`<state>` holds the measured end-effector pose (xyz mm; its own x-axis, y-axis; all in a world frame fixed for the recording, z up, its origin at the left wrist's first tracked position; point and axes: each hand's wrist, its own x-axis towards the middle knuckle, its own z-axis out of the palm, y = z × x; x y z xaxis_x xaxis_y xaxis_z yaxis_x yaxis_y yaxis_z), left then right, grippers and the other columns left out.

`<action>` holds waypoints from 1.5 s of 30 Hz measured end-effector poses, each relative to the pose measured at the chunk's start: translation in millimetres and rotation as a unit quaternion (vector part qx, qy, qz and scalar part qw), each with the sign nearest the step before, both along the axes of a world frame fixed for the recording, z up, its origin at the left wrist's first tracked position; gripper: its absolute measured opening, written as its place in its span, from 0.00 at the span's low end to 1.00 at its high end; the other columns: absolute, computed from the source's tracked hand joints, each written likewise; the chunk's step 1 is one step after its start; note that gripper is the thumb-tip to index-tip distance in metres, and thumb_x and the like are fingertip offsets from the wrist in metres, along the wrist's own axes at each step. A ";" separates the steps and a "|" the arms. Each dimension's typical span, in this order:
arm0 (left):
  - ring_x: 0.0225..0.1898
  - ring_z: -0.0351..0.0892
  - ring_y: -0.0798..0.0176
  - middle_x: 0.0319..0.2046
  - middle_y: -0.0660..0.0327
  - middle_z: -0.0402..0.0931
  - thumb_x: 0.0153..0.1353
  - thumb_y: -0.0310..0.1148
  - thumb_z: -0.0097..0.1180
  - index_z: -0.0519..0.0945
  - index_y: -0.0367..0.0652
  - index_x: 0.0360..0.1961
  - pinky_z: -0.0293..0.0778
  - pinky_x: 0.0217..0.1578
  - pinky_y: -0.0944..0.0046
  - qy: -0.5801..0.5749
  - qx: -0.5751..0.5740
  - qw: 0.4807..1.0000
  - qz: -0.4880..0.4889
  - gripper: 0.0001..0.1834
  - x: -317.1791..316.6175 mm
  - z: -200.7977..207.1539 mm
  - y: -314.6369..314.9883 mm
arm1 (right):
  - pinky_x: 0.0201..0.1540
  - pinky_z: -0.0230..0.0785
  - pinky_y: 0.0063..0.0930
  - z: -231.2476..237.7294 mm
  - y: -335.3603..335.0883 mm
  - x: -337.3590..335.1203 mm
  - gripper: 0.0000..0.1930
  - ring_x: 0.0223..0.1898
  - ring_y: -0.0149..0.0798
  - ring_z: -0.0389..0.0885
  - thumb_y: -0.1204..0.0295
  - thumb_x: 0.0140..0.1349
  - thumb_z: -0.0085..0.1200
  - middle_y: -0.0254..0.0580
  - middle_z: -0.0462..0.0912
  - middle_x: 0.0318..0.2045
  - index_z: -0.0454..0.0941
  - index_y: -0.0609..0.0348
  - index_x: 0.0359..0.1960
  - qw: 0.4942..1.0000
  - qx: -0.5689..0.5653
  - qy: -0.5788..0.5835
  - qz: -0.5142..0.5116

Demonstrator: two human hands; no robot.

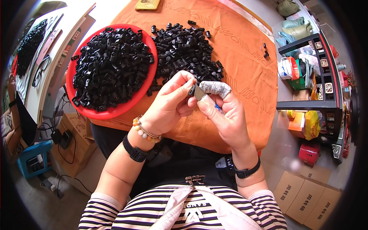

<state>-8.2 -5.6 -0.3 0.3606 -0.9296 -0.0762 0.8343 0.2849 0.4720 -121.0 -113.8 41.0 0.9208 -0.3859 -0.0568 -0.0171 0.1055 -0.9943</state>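
Note:
My left hand [175, 96] pinches a small black plastic piece [193, 90], shaped like a cord lock, between thumb and fingers. My right hand [230, 117] grips a flat grey blade [199, 93] whose tip meets the black piece. A grey knitted sleeve [215, 88] covers the right index finger, and something blue [219, 108] shows under the right thumb. Both hands are held close together above the near part of the orange-covered table [245, 130]. Beyond them lies a loose heap of similar black pieces [184, 50]. A round red tray [152, 38] full of them stands on the left.
Several stray black pieces [266, 51] lie at the table's right side. At the far edge is a yellow pad [147, 4]. A dark shelf [306, 104] with bags and tubs stands right, above flattened cardboard [306, 197]. A blue stand [34, 159] and cables are low left.

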 end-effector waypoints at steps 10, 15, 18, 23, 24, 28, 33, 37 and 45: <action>0.20 0.57 0.81 0.21 0.71 0.66 0.67 0.37 0.44 0.68 0.50 0.38 0.49 0.18 0.79 -0.012 0.005 1.000 -0.002 0.05 2.4 -1.4 -0.1 | 0.43 0.68 0.18 2.3 3.0 -2.1 0.19 0.41 0.26 0.76 0.81 0.60 0.50 0.42 0.78 0.40 0.63 0.66 0.52 0.999 -0.003 -0.014 0.039; 0.19 0.56 0.81 0.21 0.71 0.66 0.67 0.37 0.44 0.68 0.50 0.38 0.48 0.17 0.79 -0.019 0.020 1.000 0.010 0.05 -0.4 2.5 -0.9 | 0.45 0.69 0.19 0.5 4.9 0.5 0.18 0.42 0.27 0.76 0.82 0.60 0.50 0.43 0.78 0.40 0.63 0.66 0.51 0.999 -0.009 -0.027 0.019; 0.18 0.55 0.81 0.21 0.70 0.66 0.67 0.37 0.44 0.68 0.49 0.38 0.48 0.17 0.79 -0.020 0.023 0.999 0.011 0.05 0.7 2.2 0.2 | 0.46 0.69 0.20 4.5 5.8 -1.2 0.17 0.42 0.28 0.76 0.82 0.60 0.49 0.44 0.78 0.40 0.63 0.66 0.51 0.999 -0.023 -0.025 0.031; 0.17 0.54 0.81 0.20 0.70 0.66 0.67 0.37 0.44 0.68 0.49 0.38 0.48 0.18 0.79 -0.023 0.019 1.000 0.009 0.05 1.1 2.8 1.3 | 0.46 0.69 0.21 3.0 6.9 0.5 0.17 0.42 0.28 0.76 0.82 0.59 0.49 0.43 0.78 0.40 0.64 0.66 0.51 0.999 -0.026 -0.036 0.030; 0.17 0.54 0.81 0.20 0.70 0.66 0.67 0.37 0.44 0.68 0.49 0.38 0.48 0.18 0.79 -0.024 0.018 0.999 0.012 0.05 1.2 2.0 1.6 | 0.46 0.69 0.21 2.7 6.7 0.8 0.17 0.42 0.28 0.76 0.82 0.59 0.49 0.43 0.78 0.40 0.64 0.66 0.51 0.999 -0.027 -0.035 0.030; 0.17 0.53 0.81 0.20 0.70 0.66 0.67 0.36 0.44 0.68 0.49 0.38 0.48 0.18 0.79 -0.029 0.009 1.000 0.007 0.05 2.7 0.6 2.7 | 0.46 0.69 0.21 1.1 4.7 1.5 0.17 0.42 0.28 0.76 0.82 0.59 0.49 0.43 0.78 0.40 0.64 0.66 0.50 0.999 -0.017 -0.027 0.030; 0.17 0.53 0.81 0.20 0.70 0.66 0.67 0.36 0.44 0.68 0.49 0.38 0.48 0.17 0.78 -0.022 0.011 1.000 0.000 0.05 2.7 -0.2 3.2 | 0.46 0.68 0.21 2.0 2.7 0.3 0.16 0.43 0.28 0.76 0.81 0.59 0.50 0.42 0.79 0.40 0.66 0.66 0.49 0.999 -0.013 -0.025 0.020; 0.17 0.53 0.81 0.20 0.69 0.66 0.67 0.36 0.44 0.68 0.48 0.38 0.48 0.17 0.79 -0.010 0.005 1.000 -0.005 0.05 1.8 0.7 3.4 | 0.46 0.69 0.21 0.9 0.2 0.0 0.16 0.43 0.28 0.77 0.81 0.60 0.50 0.42 0.79 0.39 0.66 0.67 0.49 0.999 -0.033 -0.027 0.022; 0.17 0.53 0.81 0.20 0.70 0.66 0.67 0.36 0.44 0.68 0.49 0.38 0.48 0.17 0.79 -0.021 0.006 1.000 0.008 0.05 1.5 0.9 2.1 | 0.48 0.69 0.22 2.5 7.9 -1.2 0.18 0.43 0.29 0.77 0.81 0.60 0.49 0.45 0.77 0.42 0.63 0.66 0.52 0.999 -0.012 -0.030 0.039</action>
<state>-6.7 -3.5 0.6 0.3785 -0.9228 -0.0717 0.8086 0.2919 0.5108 -122.2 -105.9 43.5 0.9495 -0.3136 0.0084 0.0357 0.0814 -0.9960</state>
